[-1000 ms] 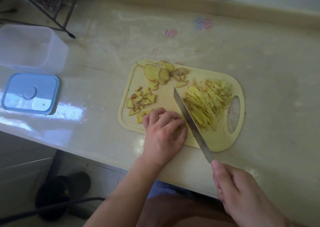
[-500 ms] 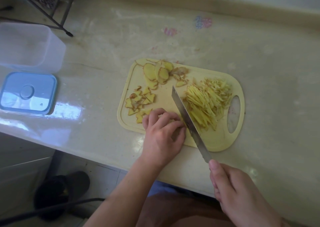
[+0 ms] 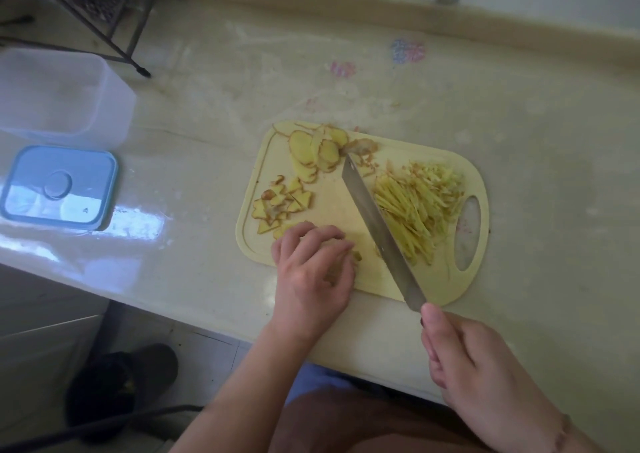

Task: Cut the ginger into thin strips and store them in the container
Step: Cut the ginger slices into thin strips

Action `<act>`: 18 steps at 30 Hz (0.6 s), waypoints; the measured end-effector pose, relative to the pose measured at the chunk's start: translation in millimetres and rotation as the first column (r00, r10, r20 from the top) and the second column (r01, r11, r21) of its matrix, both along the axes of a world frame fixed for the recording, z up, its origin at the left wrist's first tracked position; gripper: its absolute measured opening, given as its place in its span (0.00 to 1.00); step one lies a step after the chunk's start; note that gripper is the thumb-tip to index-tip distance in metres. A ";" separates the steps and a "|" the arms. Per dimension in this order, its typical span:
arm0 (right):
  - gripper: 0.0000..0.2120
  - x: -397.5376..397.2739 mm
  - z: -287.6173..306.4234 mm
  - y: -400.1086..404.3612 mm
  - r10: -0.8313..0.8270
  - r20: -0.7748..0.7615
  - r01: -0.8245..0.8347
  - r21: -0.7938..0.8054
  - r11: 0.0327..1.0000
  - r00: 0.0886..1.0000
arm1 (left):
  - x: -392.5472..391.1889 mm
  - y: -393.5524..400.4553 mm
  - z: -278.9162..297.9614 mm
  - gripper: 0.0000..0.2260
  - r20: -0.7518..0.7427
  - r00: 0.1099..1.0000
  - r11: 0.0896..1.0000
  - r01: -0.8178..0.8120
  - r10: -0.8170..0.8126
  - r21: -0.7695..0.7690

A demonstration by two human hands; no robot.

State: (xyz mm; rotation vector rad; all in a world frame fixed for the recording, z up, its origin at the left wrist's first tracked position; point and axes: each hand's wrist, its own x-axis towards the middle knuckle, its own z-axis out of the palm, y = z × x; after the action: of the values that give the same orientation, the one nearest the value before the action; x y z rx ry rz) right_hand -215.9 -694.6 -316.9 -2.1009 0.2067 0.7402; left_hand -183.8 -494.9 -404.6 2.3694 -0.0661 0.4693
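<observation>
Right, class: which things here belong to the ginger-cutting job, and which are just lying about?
Job:
knife
ginger strips
ginger slices
cutting board
container
blue lid
left hand
right hand

Lying about:
wire rack
dark slipper

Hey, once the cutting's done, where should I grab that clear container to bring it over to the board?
Probably take the clear container by its near right wall, reaching in from the board's side. It stands upright and open-topped with its blue lid lying apart in front, so the fingers can likely hook over the rim, thumb outside.
</observation>
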 end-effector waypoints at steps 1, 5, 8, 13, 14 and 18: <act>0.39 -0.6 -0.3 0.7 0.003 -0.007 -0.003 0.004 1.000 1.000 | -1.0 3.4 -0.2 0.02 0.007 1.000 1.000 -0.025 0.025 0.004; 0.43 -3.1 -3.5 4.0 0.040 -0.028 -0.041 -0.025 0.999 0.999 | -0.3 5.5 -0.1 0.02 0.021 0.999 0.998 0.027 -0.028 0.056; 0.44 -5.5 -4.2 5.1 0.037 -0.047 -0.037 -0.018 0.999 0.998 | 2.0 2.9 -0.2 0.02 0.022 0.997 0.994 0.065 -0.067 0.085; 0.46 -6.3 -2.4 6.0 0.034 -0.075 -0.037 -0.038 0.999 0.997 | 3.1 2.5 -1.9 0.01 0.012 0.997 0.993 0.074 -0.076 0.090; 0.45 -6.6 -2.2 6.1 0.034 -0.078 -0.037 -0.037 0.999 0.996 | 3.2 2.1 -1.9 0.01 0.011 0.997 0.993 0.076 -0.077 0.092; 0.45 -8.2 -3.4 6.1 0.038 -0.074 -0.042 -0.051 0.998 0.996 | 4.4 1.6 -2.4 0.02 0.015 0.997 0.993 0.076 -0.077 0.087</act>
State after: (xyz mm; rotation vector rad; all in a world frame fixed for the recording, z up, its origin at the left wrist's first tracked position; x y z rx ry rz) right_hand -224.1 -688.5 -320.3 -2.1348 0.2266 0.8452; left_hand -179.4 -493.3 -406.9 2.4373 -0.1883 0.4595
